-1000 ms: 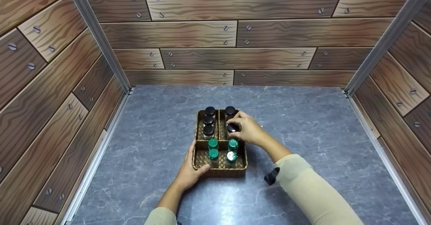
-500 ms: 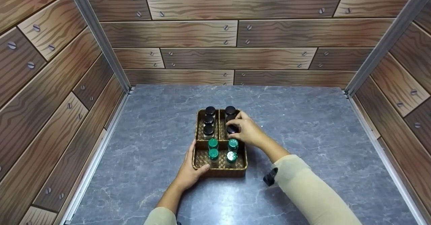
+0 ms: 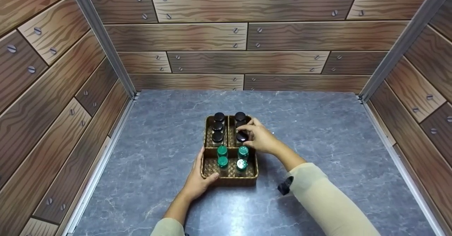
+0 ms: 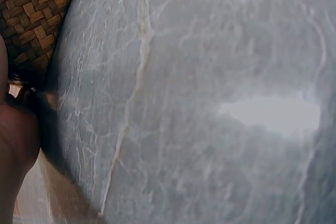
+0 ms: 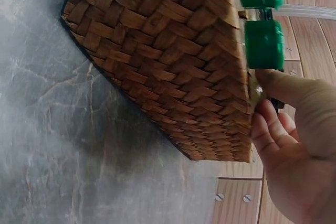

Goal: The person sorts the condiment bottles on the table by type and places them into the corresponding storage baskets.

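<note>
A woven brown basket [image 3: 229, 181] with three compartments sits on the table. My left hand [image 3: 197, 179] holds its front left corner, thumb over the front rim and fingers along the left side. In the back right compartment my right hand [image 3: 261, 137] has thumb and fingers around a small black-capped jar [image 3: 242, 137]. Behind that jar another black cap [image 3: 240, 116] shows, and one between them is partly hidden by the fingers. Three black-capped jars [image 3: 218, 127] stand in the back left compartment. Several green-capped jars [image 3: 222, 162] stand in the front compartment, close to the right thumb.
The grey marbled tabletop [image 3: 169, 123] spreads around the basket. Wood-patterned panels [image 3: 204, 63] with metal corner posts [image 3: 399, 45] enclose the left, back and right sides. A black strap piece [image 3: 285, 186] hangs at the right wrist.
The black-capped jar at my right hand has lowered slightly into the basket, and more of its cap shows between the fingers. My left hand stays on the basket corner.
</note>
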The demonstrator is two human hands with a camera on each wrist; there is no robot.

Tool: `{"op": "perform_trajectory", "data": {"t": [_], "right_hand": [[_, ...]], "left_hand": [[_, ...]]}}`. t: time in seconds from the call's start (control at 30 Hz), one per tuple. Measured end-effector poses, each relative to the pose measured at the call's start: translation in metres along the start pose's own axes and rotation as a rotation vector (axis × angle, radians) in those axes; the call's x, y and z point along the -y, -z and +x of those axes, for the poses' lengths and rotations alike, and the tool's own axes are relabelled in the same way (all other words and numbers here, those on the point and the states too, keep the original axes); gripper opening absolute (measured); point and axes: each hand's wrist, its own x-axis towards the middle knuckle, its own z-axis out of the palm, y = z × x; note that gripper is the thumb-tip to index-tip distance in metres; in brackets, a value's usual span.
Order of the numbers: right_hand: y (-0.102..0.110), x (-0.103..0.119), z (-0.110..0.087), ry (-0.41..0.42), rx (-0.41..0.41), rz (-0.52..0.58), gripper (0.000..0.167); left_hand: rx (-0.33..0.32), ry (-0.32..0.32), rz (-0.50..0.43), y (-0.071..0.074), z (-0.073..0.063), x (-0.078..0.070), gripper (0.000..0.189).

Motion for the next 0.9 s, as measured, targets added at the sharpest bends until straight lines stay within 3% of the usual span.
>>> {"op": "perform_trajectory", "data": {"t": [0.17, 0.4, 0.67, 0.9], "right_hand": [[0.003, 0.003, -0.004, -0.018, 0.036, 0.051, 0.067], [0.009, 0.010, -0.013, -0.018, 0.071, 0.119, 0.061], [0.023, 0.023, -0.025, -0.034, 0.182, 0.062, 0.071], [0.039, 0.026, -0.043, -0.028, 0.324, -0.068, 0.075]], "left_hand": [[0.002, 0.000, -0.005, 0.001, 0.001, 0.001, 0.113], [0.008, -0.030, -0.030, 0.003, 0.006, 0.005, 0.118], [0.018, -0.033, -0.013, 0.008, 0.009, 0.002, 0.122], [0.041, -0.026, 0.076, 0.012, 0.007, -0.008, 0.125]]}}
